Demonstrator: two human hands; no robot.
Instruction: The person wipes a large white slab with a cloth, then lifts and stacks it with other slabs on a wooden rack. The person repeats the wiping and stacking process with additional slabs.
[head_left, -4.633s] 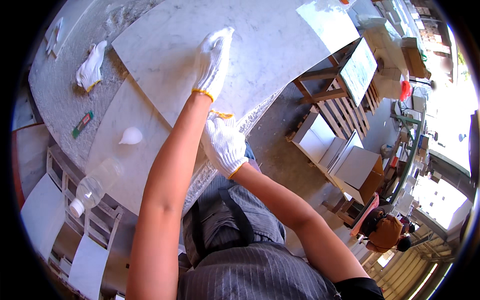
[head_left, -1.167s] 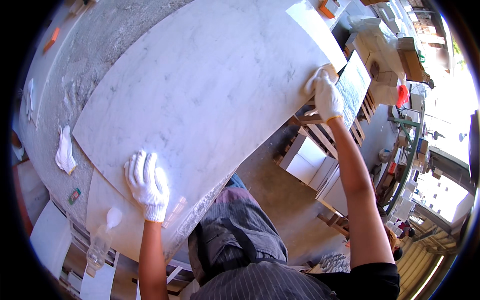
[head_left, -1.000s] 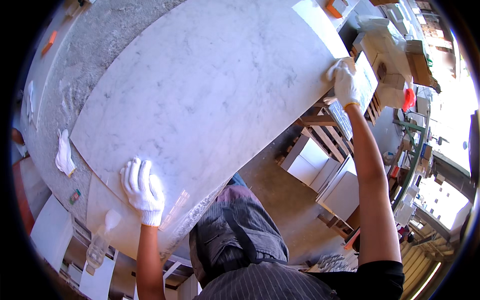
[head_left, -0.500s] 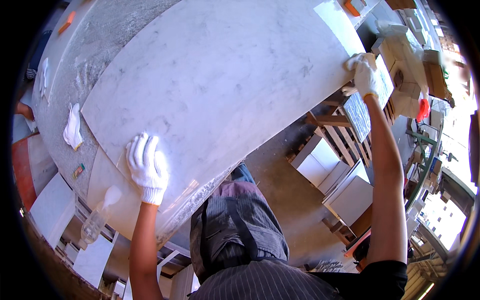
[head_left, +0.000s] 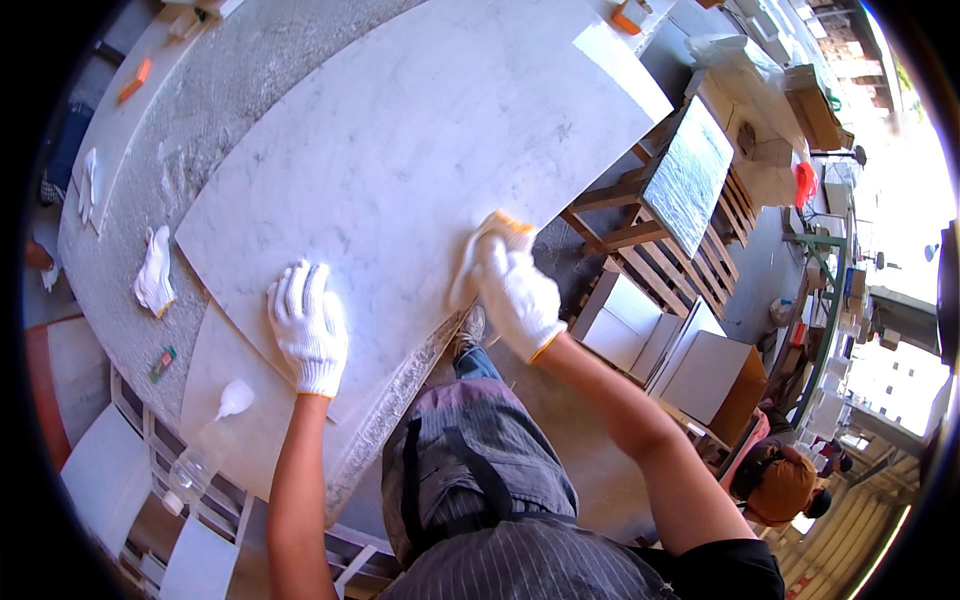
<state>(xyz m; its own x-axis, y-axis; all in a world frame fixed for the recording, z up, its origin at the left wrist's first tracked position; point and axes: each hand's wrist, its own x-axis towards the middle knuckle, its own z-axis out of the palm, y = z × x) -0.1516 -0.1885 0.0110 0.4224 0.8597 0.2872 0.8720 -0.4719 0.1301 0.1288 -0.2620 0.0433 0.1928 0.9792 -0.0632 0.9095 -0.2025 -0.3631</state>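
A large white marble-look stone slab (head_left: 400, 150) with grey veining lies flat in front of me. My left hand (head_left: 310, 328), in a white knit glove, rests flat near its left end with fingers stretched out. At the slab's near edge, my gloved right hand (head_left: 522, 305) is closed round a bunched white work glove (head_left: 490, 242) with a yellow cuff edge, which presses on the surface. A second loose white glove (head_left: 155, 275) lies on the rough grey surface to the left. Below the slab's left end, another pale slab (head_left: 225, 350) shows.
A clear plastic bottle (head_left: 195, 468) with a white bulb-like top (head_left: 235, 398) is near my left forearm. To the right stand a small wooden-legged table (head_left: 690, 175), pallets (head_left: 690, 265) and white panels (head_left: 625, 320). An orange block (head_left: 134, 80) lies far left. Another person (head_left: 785, 480) is at lower right.
My right hand has come from the slab's far right corner back along its near edge towards my body, with the bunched glove. The left hand stays flat in place on the slab.
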